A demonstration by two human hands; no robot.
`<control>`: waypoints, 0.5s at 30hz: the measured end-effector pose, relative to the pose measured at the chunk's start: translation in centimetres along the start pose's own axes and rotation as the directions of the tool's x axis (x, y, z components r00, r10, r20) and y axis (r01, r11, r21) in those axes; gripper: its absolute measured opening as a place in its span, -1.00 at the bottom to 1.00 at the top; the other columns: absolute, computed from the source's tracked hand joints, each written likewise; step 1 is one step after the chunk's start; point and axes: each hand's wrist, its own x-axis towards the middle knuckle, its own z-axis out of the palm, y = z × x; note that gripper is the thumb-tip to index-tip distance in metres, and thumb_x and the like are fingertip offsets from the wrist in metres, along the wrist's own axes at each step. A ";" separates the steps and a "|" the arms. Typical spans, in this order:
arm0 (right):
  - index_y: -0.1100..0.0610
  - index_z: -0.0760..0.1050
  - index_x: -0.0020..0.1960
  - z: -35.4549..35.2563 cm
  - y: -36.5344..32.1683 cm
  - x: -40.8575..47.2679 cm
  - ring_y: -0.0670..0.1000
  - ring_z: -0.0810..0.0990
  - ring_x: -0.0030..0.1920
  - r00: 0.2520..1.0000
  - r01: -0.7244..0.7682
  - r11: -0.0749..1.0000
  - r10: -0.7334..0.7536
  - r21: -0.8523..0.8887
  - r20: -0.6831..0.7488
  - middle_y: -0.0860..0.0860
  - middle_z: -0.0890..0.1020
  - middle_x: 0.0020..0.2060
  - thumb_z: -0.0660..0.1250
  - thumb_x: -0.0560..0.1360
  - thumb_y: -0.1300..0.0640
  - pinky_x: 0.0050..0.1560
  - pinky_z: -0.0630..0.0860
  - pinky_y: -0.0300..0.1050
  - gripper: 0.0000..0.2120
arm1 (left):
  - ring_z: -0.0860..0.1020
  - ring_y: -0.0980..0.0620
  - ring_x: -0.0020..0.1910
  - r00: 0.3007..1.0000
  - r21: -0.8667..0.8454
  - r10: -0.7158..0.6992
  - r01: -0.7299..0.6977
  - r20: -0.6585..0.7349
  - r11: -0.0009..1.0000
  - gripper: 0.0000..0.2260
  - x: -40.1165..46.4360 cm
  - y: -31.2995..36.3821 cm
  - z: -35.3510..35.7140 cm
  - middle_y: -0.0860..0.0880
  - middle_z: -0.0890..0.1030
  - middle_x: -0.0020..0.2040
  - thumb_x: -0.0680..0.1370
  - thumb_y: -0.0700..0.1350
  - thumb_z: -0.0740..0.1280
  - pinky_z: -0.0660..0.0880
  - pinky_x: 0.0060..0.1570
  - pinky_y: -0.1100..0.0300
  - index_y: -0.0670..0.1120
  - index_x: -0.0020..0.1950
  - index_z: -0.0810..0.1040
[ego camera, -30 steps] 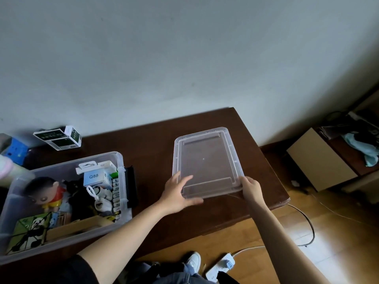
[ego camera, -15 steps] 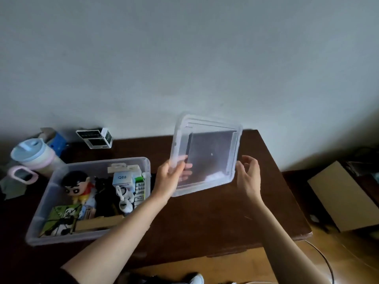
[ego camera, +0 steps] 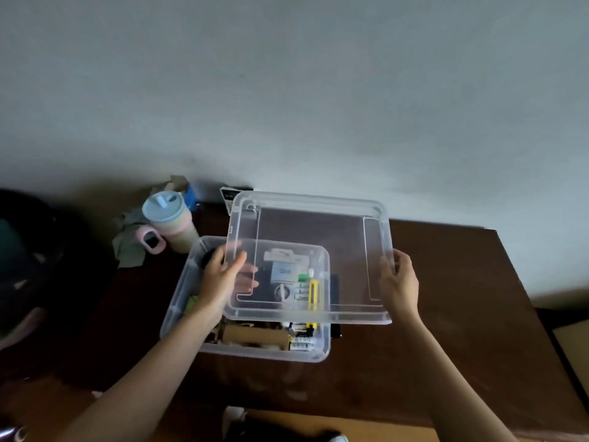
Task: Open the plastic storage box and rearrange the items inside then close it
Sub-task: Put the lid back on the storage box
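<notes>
A clear plastic storage box [ego camera: 178, 301] stands open on the dark wooden table [ego camera: 446, 330], filled with small items: a cardboard roll [ego camera: 255, 337], a small blue-grey carton [ego camera: 284, 272], batteries and a yellow-capped item [ego camera: 314, 290]. The clear lid [ego camera: 318, 224] hangs tilted in the air above the box's right part, shifted to the right of it. My left hand [ego camera: 220, 280] grips the lid's left edge, thumb on top. My right hand [ego camera: 400, 283] holds its right edge.
A beige cup with a pale blue lid and pink handle [ego camera: 170, 223] stands behind the box on a crumpled cloth [ego camera: 127, 247]. A small dark carton [ego camera: 230, 196] sits by the wall. The table's right edge drops to the floor.
Both hands have carried the lid leftward from the table's right part, lifting it, and it now hovers over the box. The view has turned left.
</notes>
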 end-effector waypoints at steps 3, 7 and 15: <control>-0.02 0.43 0.22 3.9 -1.1 -1.9 0.00 0.61 -0.25 0.997 -0.022 1.000 0.023 -0.009 0.076 -0.07 0.59 -0.21 0.19 0.57 -0.01 -0.23 0.58 0.01 -0.76 | 0.58 0.00 -0.37 0.979 0.330 0.111 -0.048 -0.172 0.943 -0.87 1.5 0.0 -5.0 -0.08 0.62 -0.25 0.58 -0.17 0.30 0.46 -0.38 0.21 -0.17 0.09 0.53; -0.03 0.50 0.14 7.2 -1.3 -4.2 -0.15 0.57 -0.26 0.997 -0.023 0.995 0.029 -0.093 0.072 -0.13 0.60 -0.23 0.23 0.54 -0.05 -0.35 0.44 -0.22 -0.78 | 0.51 -0.14 -0.27 0.967 0.578 0.193 -0.061 -0.168 0.814 -0.79 2.3 -0.1 -9.9 -0.18 0.55 -0.28 0.58 -0.14 0.28 0.35 -0.25 0.08 -0.23 -0.20 0.52; 0.12 0.50 0.24 10.4 -1.2 -7.7 -0.08 0.47 -0.09 0.997 -0.064 0.956 0.051 -0.287 -0.051 0.03 0.53 0.15 0.21 0.55 -0.01 -0.14 0.39 -0.16 -0.66 | 0.50 -0.08 -0.21 0.973 0.784 0.222 -0.094 -0.057 0.614 -0.76 2.7 -0.9 -13.5 -0.15 0.50 -0.17 0.59 -0.06 0.24 0.36 -0.20 0.14 -0.21 -0.15 0.53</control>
